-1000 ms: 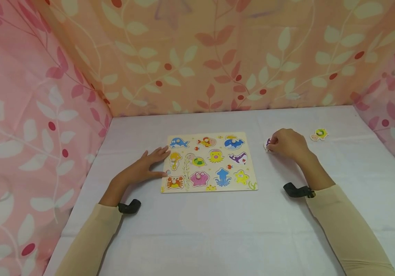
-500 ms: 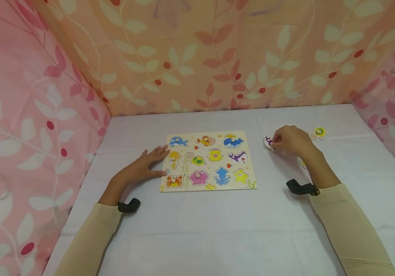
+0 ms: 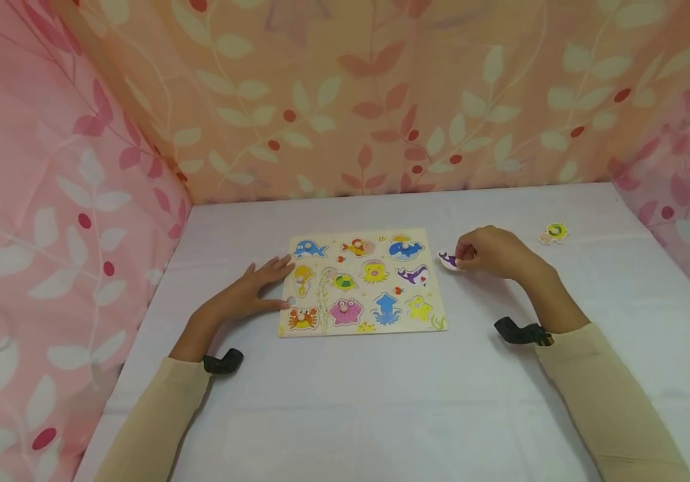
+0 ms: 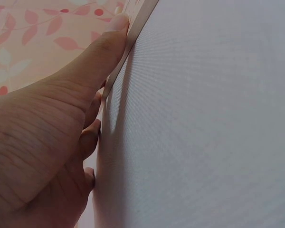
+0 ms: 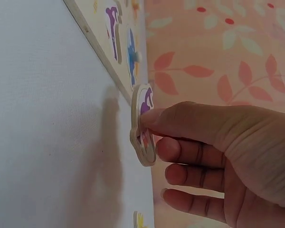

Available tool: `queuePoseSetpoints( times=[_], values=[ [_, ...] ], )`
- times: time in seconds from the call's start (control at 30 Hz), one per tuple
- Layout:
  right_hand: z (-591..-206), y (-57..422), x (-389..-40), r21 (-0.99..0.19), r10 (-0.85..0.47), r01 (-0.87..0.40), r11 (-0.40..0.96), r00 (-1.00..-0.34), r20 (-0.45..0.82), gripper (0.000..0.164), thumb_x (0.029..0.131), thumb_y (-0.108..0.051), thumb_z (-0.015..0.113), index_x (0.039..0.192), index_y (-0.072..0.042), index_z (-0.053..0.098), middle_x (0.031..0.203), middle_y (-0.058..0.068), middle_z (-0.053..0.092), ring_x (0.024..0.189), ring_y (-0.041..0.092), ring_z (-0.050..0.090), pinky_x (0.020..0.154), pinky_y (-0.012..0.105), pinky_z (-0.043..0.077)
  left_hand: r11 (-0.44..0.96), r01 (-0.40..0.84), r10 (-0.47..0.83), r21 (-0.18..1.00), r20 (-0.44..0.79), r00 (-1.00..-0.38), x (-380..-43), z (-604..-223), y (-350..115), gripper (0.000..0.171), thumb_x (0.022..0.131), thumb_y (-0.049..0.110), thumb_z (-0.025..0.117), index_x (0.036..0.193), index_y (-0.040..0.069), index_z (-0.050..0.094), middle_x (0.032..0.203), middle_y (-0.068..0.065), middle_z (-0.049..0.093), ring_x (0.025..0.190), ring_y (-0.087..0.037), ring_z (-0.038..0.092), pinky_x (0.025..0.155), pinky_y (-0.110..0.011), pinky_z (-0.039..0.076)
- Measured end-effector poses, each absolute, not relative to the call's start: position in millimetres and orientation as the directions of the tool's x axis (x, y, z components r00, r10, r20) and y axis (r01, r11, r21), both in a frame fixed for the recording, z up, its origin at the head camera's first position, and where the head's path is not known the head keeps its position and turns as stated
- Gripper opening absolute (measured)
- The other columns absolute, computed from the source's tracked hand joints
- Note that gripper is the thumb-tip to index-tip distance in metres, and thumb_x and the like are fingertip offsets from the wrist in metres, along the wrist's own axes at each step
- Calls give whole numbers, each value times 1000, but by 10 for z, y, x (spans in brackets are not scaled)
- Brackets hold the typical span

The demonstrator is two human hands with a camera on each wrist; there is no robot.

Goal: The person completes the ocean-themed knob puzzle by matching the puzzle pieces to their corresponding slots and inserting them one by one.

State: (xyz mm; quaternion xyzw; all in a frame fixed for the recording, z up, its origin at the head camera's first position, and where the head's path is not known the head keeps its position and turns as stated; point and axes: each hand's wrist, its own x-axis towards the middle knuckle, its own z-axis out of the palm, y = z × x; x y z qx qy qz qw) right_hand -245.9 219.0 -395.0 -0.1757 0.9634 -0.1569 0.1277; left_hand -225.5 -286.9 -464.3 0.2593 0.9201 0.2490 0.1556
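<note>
A light wooden peg-puzzle board (image 3: 375, 326) with sea-animal pictures lies on the white table. My left hand (image 3: 246, 289) rests flat at its left edge, fingers spread and thumb on the lower left side; the left wrist view shows the thumb (image 4: 97, 59) along the board's edge. Just right of the board, my right hand (image 3: 494, 251) pinches a purple-and-white whale puzzle piece (image 3: 448, 261). In the right wrist view this piece (image 5: 138, 126) is tilted on its side above the cloth, thumb against its face. A matching purple whale picture (image 3: 413, 276) shows on the board.
A yellow-green turtle piece (image 3: 555, 233) lies at the back right of the table. A small yellow piece (image 5: 139, 219) shows low in the right wrist view. Knobbed pieces, such as the crab (image 3: 303, 318), sit in the board. Flowered curtains (image 3: 321, 100) stand behind and beside the table.
My right hand has moved left toward the board with the whale piece, lifting it from its earlier place on the cloth. My left hand has stayed at the board's edge.
</note>
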Motion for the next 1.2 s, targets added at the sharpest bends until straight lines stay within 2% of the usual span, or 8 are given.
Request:
queuePoseSetpoints(
  times=[0.2,0.43,0.6,0.73,1.03,1.2],
  values=[
    [-3921,2074,-2394,-343,-461,-392,854,-875,-149,7,88,-17,80,91,-15,74,75,-3,60,75,19,53,67,32,45,748,407,555,525,-157,-817,-2269,-4659,-2871,93,87,58,72,162,30,25,170,11,12,157,-22,3,123,-56,-7],
    [-3881,1949,-2300,-341,-449,-382,859,-882,-142,11,88,-17,80,96,-15,74,74,-2,59,75,19,54,67,31,48,724,415,569,552,-136,-811,-2279,-4618,-2831,92,88,54,74,162,28,27,170,9,13,157,-22,3,123,-56,-8],
    [-3902,1842,-2265,-353,-493,-419,837,-857,-152,10,89,-19,80,97,-16,74,74,-4,60,76,18,55,68,29,49,731,410,567,546,-152,-809,-2245,-4655,-2850,93,87,55,74,162,27,27,170,6,14,157,-25,4,122,-58,-8],
    [-3890,1730,-2299,-337,-532,-465,819,-835,-140,9,88,-18,80,95,-17,74,74,-5,60,76,17,55,69,29,49,746,401,552,531,-157,-819,-2237,-4654,-2878,92,88,56,73,162,28,27,170,9,14,157,-23,4,123,-56,-7],
    [-3933,1567,-2394,-309,-540,-471,826,-819,-195,9,89,-19,80,94,-17,73,75,-4,61,79,18,56,74,30,51,723,423,573,547,-133,-808,-2261,-4656,-2886,92,87,55,74,162,26,28,170,6,14,157,-26,4,122,-58,-8],
    [-3985,1519,-2414,-312,-549,-474,823,-805,-225,9,89,-19,80,93,-18,73,76,-4,61,80,18,55,74,31,50,732,406,561,547,-147,-815,-2235,-4667,-2876,91,88,55,74,162,28,27,170,8,14,157,-24,4,123,-57,-8]
  ],
)
